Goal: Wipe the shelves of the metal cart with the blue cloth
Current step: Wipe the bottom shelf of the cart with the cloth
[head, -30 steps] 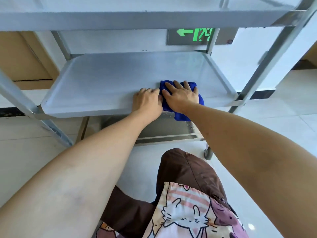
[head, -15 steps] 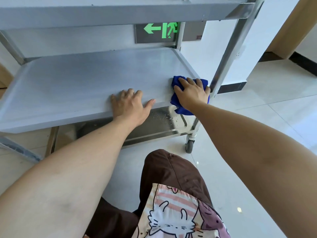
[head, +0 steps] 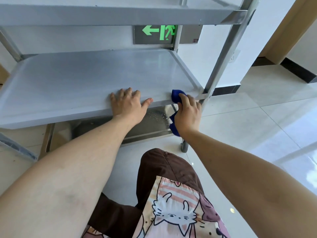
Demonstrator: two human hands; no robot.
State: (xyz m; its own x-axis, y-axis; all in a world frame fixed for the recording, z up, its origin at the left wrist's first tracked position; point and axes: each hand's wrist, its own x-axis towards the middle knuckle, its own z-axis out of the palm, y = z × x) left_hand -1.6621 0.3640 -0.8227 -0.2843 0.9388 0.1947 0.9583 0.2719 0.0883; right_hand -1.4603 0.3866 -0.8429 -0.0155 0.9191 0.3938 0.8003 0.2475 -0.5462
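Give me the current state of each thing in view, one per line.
Left hand: flat on the middle shelf's front edge, fingers spread.
Right hand: grips the blue cloth.
Blue cloth: bunched over the shelf's front right corner.
Middle shelf: bare.
Bottom shelf: speckled with droplets or specks.
Exit sign: lit green.

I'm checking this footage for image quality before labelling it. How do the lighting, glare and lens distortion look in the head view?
Head view: bright, even daylight with soft shadows; strong glare on the glossy floor tiles at right; a faint green reflection of the exit sign on the middle shelf; wide-angle stretch swells both forearms near the lower edge; the right hand and blue cloth look sharp.
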